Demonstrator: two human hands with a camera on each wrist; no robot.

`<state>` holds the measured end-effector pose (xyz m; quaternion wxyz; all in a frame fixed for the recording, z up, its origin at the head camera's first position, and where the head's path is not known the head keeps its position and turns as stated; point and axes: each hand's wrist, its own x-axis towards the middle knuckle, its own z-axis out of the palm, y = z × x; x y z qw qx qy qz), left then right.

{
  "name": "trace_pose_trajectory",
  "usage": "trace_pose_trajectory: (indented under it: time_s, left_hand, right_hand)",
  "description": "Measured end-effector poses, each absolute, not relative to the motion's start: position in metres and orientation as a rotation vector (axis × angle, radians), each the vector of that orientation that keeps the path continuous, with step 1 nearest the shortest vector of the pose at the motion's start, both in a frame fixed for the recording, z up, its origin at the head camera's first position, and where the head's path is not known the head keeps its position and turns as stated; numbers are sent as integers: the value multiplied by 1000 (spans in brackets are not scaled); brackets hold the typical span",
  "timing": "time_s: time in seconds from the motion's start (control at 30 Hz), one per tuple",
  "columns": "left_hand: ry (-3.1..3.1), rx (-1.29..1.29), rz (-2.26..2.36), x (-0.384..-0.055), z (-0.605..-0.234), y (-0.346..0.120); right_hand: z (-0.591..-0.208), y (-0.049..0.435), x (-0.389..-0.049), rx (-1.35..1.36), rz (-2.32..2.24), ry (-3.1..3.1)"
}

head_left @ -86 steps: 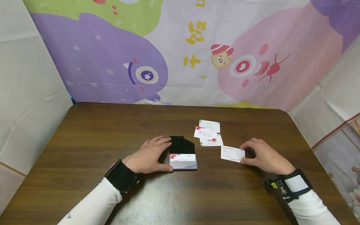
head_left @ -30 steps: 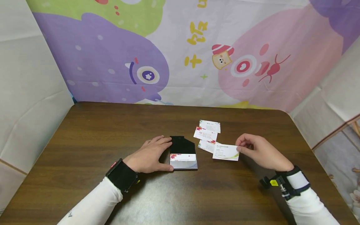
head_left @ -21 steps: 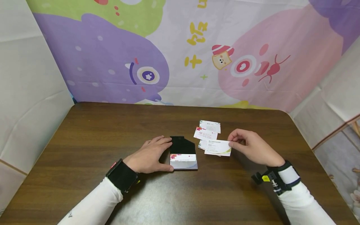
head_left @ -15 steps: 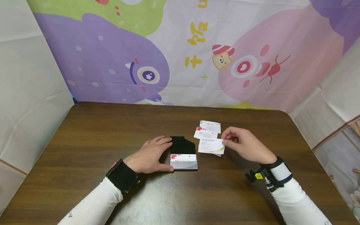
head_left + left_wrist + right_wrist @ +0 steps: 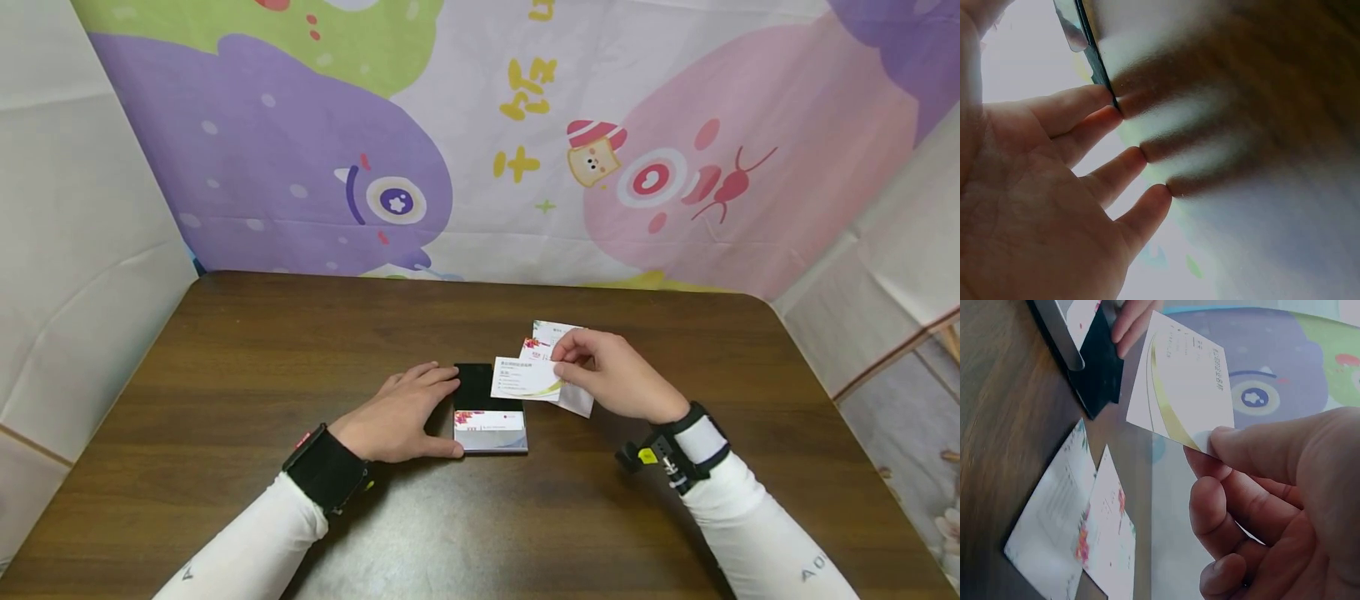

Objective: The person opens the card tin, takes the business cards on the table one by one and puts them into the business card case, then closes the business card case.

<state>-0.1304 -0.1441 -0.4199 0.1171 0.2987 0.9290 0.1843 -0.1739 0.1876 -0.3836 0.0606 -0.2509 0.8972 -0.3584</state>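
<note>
White rectangular business card with a yellow-green curve (image 5: 525, 379) is in the right hand (image 5: 622, 375), which pinches its right edge narrowly between thumb and index finger; the other fingers are curled below. From where I stand, this card is raised above the brown wooden worktop (image 5: 300, 333), its printed side visible, its left part overlapping the flap of the black card holder with a silvery front (image 5: 474, 396).

Left hand (image 5: 401, 417) lies palm down, fingers spread wide; the thumb touches the holder's lower left corner and the index finger its upper left side. Both forearms, in white sleeves (image 5: 247, 533), come slanting inward from the near side.

Just beside the holder, white flower-printed cards (image 5: 553, 331) lie overlapping, partly hidden by the right hand. Bare wood stretches to the rounded far corners, and the far edge meets a colourful cartoon-printed cloth (image 5: 480, 125).
</note>
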Motion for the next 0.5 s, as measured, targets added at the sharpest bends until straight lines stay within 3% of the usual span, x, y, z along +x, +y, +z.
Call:
trace_pose_trajectory:
  time_s: [0.5]
  left_hand:
    - [2725,878,542,-131,-421,-144]
  right_hand:
    - [-398,161,-181,-847,-1114,2671]
